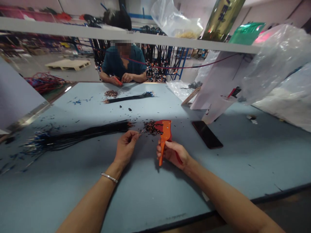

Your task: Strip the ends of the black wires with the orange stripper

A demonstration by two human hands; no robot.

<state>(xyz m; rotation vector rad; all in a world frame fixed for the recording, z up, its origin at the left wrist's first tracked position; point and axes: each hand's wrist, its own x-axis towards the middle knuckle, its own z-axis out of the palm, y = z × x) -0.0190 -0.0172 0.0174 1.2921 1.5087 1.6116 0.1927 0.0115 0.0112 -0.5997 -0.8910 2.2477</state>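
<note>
My right hand (177,152) is wrapped round the handles of an orange-red wire stripper (166,131), whose head points up and to the left. Close by on the left, my left hand (127,142) is closed in a pinch, with the thin tip of a wire (141,132) sticking out towards the tool; a small gap parts the two. Behind my left hand lies a long bundle of black wires (87,134), with blue and silvery ends at the left and coppery ends at the right. A heap of dark and copper-coloured scraps (151,128) sits beside the stripper's head.
Across the table (145,194) a co-worker (123,61) holds a red-orange tool, near a second wire bundle (128,97) and scrap pile (111,93). A phone (207,134) lies to my right. Overhead runs a shelf (80,30) with bags; plastic sheeting (282,61) hangs at right.
</note>
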